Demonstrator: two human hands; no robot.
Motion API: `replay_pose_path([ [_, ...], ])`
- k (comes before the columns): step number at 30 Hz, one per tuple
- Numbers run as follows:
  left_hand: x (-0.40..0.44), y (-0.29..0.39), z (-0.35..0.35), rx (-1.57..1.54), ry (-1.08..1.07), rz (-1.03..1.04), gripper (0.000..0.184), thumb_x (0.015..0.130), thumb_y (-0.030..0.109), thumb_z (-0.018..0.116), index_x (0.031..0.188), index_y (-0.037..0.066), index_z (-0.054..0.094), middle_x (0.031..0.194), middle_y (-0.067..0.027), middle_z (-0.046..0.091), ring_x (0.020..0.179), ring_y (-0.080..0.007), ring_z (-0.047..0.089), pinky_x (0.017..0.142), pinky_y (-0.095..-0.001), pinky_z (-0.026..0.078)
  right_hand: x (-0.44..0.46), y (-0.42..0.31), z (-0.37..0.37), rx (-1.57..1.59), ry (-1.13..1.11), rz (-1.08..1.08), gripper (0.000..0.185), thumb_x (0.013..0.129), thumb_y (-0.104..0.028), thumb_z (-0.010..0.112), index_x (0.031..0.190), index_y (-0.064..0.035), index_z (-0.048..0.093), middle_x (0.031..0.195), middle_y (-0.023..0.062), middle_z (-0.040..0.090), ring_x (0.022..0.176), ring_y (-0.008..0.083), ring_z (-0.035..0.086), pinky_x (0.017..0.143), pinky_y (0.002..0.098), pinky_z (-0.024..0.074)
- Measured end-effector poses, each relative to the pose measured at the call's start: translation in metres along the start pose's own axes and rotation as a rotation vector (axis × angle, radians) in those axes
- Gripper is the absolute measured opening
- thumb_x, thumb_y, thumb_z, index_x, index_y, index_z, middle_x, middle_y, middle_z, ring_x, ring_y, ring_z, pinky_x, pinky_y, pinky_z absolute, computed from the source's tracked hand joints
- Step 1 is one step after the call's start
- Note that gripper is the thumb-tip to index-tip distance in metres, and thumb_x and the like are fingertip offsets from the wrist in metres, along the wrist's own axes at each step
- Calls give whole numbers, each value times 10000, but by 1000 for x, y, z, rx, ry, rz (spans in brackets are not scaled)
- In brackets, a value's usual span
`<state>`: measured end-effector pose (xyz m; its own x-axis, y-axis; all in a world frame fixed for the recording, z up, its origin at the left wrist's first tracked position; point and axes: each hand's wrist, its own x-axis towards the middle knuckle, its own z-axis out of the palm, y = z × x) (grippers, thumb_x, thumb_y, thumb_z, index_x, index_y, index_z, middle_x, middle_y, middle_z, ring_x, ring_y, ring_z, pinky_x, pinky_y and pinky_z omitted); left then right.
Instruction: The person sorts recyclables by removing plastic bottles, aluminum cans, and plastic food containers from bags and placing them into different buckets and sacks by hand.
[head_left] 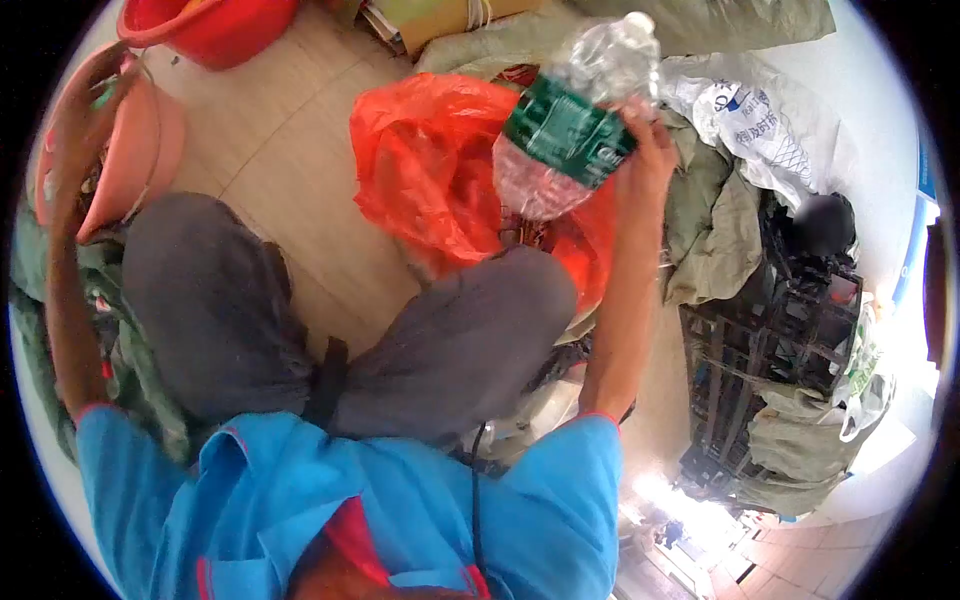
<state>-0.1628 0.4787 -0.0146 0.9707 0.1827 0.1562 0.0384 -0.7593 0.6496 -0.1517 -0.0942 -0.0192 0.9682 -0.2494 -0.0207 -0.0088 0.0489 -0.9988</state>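
In my raised right hand [650, 150] is a large clear plastic bottle [575, 125] with a green label, gripped along its side and tilted with its white cap up. Below the bottle, an orange-red plastic bag [430, 165] lies open on the floor, with small items partly showing inside. At the far left, my left hand [95, 90] is over the pink bucket [150, 150], close to its rim and thin handle. Blur and shadow hide how its fingers are set. Some mixed small items show inside the bucket.
A red basin [225, 30] stands at the top left. Near the top is a cardboard piece [430, 20]. Olive sacks [720, 215], a white printed bag [755, 125] and a black plastic crate [750, 350] line the right. Green cloth [130, 350] lies at my left.
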Motion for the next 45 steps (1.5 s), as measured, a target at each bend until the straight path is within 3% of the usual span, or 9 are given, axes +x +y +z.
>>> replay_pose_path([
  [3, 23, 20, 65, -181, -247, 256, 416, 856, 191, 645, 1225, 29, 543, 1096, -60, 642, 998, -188, 611, 894, -296, 461, 18, -13, 16, 134, -58, -118, 230, 802, -7, 595, 1014, 81, 581, 954, 159, 634, 963, 240, 583, 898, 346, 435],
  [6, 22, 148, 80, -405, -669, 43, 666, 729, 344, 754, 1240, 2, 499, 1181, -158, 561, 1097, -265, 545, 942, -422, 452, 24, -43, 55, 205, -304, -231, 258, 824, -36, 573, 1046, 96, 567, 981, 174, 637, 1000, 274, 584, 941, 372, 415],
  [14, 26, 186, 89, -710, -493, 57, 814, 615, 200, 843, 1292, 35, 422, 1211, -149, 533, 1104, -264, 532, 933, -400, 459, 25, -48, 162, 315, -485, -172, 368, 840, -173, 658, 1148, 7, 571, 1044, 67, 635, 946, 202, 590, 860, 299, 447],
  [17, 51, 45, 55, -658, -139, 56, 398, 862, 124, 593, 1240, 16, 530, 1170, -109, 607, 1092, -186, 545, 971, -338, 396, 15, -31, 128, 35, -466, -181, 244, 890, -191, 576, 997, 23, 621, 939, 73, 641, 890, 166, 601, 796, 312, 470],
  [19, 30, -4, -8, -515, 17, -92, 397, 853, 166, 604, 1210, 3, 545, 1136, -110, 611, 1056, -181, 553, 935, -329, 409, 18, 7, 69, -864, -824, -9, 287, 909, -257, 558, 1018, 3, 616, 882, 63, 636, 824, 149, 607, 719, 300, 485],
  [23, -37, -112, -129, -265, 208, -324, 421, 835, 249, 627, 1151, -24, 574, 1069, -111, 621, 983, -169, 569, 863, -310, 436, -40, 119, -37, -1272, -942, 371, 395, 881, -381, 536, 919, 2, 630, 760, 110, 635, 721, 214, 613, 682, 339, 481],
  [29, -204, -130, -268, -10, 389, -683, 508, 808, 374, 662, 1062, -64, 618, 968, -113, 635, 873, -151, 593, 755, -282, 476, -90, 181, -56, -1245, -752, 215, 352, 852, -322, 567, 962, 10, 613, 812, 105, 631, 761, 205, 609, 701, 326, 481],
  [40, -352, -213, -196, -635, 435, -1235, 745, 766, 444, 713, 1265, -45, 457, 1179, -164, 560, 989, -251, 599, 836, -373, 498, -82, 152, -69, -1081, -616, 349, 343, 800, -215, 625, 1041, 25, 581, 909, 96, 624, 834, 189, 601, 736, 304, 481],
  [45, -311, -208, -206, 190, 88, -1294, 907, 697, 556, 720, 1292, -59, 419, 1250, -201, 512, 1140, -259, 519, 895, -432, 454, -66, 111, -51, -917, -615, 379, 370, 776, -166, 651, 1077, 31, 567, 953, 91, 620, 867, 182, 598, 752, 294, 481],
])
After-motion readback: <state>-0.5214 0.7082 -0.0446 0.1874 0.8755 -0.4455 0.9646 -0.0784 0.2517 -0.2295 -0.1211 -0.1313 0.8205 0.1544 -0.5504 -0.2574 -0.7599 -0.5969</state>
